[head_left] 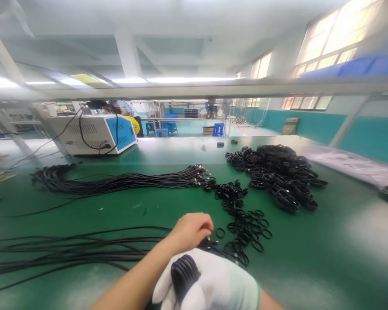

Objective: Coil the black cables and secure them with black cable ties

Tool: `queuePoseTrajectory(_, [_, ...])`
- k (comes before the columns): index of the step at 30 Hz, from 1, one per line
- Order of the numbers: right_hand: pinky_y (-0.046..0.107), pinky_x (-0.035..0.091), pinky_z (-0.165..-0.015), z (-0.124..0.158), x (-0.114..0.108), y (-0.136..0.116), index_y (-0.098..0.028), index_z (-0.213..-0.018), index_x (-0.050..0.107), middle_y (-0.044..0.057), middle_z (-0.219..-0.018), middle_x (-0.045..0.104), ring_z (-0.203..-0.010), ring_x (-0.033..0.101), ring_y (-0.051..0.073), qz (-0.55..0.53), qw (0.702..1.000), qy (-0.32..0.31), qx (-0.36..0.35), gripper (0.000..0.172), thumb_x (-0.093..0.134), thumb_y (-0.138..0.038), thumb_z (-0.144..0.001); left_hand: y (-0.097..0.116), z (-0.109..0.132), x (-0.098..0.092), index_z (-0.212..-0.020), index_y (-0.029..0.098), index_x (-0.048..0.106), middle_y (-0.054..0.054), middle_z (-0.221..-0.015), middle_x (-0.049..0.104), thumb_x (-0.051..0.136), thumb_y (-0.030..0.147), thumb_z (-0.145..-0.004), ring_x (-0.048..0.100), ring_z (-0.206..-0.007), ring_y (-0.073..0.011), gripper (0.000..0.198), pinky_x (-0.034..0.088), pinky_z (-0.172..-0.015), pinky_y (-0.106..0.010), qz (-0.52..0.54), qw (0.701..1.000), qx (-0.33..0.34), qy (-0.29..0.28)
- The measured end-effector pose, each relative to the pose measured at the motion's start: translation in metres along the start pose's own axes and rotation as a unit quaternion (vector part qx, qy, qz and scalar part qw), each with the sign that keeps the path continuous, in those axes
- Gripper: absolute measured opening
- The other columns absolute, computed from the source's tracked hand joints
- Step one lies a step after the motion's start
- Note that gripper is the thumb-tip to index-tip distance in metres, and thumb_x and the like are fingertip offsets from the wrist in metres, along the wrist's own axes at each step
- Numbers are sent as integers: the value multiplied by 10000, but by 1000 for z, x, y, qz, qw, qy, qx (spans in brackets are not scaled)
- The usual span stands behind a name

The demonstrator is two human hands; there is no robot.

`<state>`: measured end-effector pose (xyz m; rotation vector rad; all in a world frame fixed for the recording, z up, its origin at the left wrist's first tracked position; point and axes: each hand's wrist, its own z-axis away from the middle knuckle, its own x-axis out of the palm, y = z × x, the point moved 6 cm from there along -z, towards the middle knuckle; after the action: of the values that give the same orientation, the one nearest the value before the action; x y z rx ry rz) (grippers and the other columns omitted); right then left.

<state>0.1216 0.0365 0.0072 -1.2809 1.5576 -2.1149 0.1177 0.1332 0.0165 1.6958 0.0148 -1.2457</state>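
We have a broad green table spread in front of us, and at its far left stands a white-and-blue machine, set back, perhaps to leave the near surface free for handling. Across the middle left runs a long bundle of black cables, its metal-tipped ends gathered towards the right, probably so that they lie within easy reach. Looser black cables trail over the near left, their right-hand part hidden behind our arm. On the far right, coiled cables sit heaped in a pile, apart from the straight lengths, which seems to separate the two forms. At the near centre our gloved right hand closes around one black coil, fingers and thumb wrapped about it, likely to stop the loops springing apart. Our bare left hand reaches just beyond, fingers curled beside some cable ends; we cannot tell whether it grips anything. Smallest are the black rings, strewn between bundle and pile, handy for either hand.
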Motion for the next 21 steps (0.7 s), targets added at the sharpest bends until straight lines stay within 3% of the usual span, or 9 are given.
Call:
queuePoseTrajectory(4, [259,506,-626,-3,-3,3,-93,-1015,577,68,-916,644,-738,624,143,-24,1000,-10,-12,381,703,-305,-725,10,-33,41,-590,191,548,18,-693,559,647,92,-593,532,-823,-199,140,370,-836,-331,9,1000,-11,-4])
queuePoseTrajectory(6, [214,485,-540,-1,-6,-2,-82,-1026,567,83,-875,658,-672,630,141,-51,998,-4,-40,480,751,-257,-619,7,-38,37,-525,180,482,15,-633,514,650,73,-568,522,-815,-206,203,366,-837,-339,37,999,-28,8])
queuePoseTrajectory(8, [185,452,-436,4,-14,-14,-101,-1041,550,83,-856,656,-580,611,125,-76,992,39,-95,476,715,-254,-621,-1,-32,20,-561,183,479,19,-623,491,629,143,-628,504,-744,-178,168,387,-769,-312,86,995,-43,25])
queuePoseTrajectory(10, [172,390,-351,11,-28,-31,-118,-1013,539,55,-777,642,-454,546,94,-70,974,140,-163,419,680,-283,-654,-9,-15,-4,-654,184,488,23,-644,482,563,274,-725,472,-661,-141,137,395,-671,-268,152,986,-51,42])
queuePoseTrajectory(12, [180,367,-336,20,-46,-43,-131,-980,526,7,-682,608,-389,484,71,-31,934,291,-203,395,682,-302,-660,-14,8,-22,-725,182,464,18,-675,479,483,370,-783,449,-619,-118,198,386,-610,-238,218,973,-52,56])
queuePoseTrajectory(15, [209,397,-343,28,-63,-48,-145,-964,510,14,-748,615,-421,501,84,37,861,463,-206,435,717,-275,-605,-13,40,-26,-754,178,429,2,-713,485,483,408,-785,440,-620,-106,239,384,-601,-223,305,948,-52,69])
queuePoseTrajectory(17, [216,402,-331,22,-64,-44,-147,-960,502,28,-788,621,-440,513,95,64,851,479,-207,456,723,-258,-577,-10,52,-19,-729,168,439,3,-700,477,522,382,-779,426,-612,-98,235,373,-597,-217,378,921,-54,81])
queuePoseTrajectory(19, [201,364,-313,12,-62,-36,-146,-939,495,-10,-658,598,-387,476,86,57,870,444,-207,429,716,-242,-585,-10,57,-11,-695,159,459,12,-668,469,558,353,-772,401,-583,-89,232,351,-571,-209,425,898,-62,101])
queuePoseTrajectory(21, [183,319,-314,6,-62,-28,-155,-925,483,-60,-526,526,-346,430,74,23,886,414,-208,371,683,-261,-632,-13,59,-6,-673,157,473,22,-629,471,580,350,-770,387,-556,-88,241,329,-539,-205,405,902,-74,126])
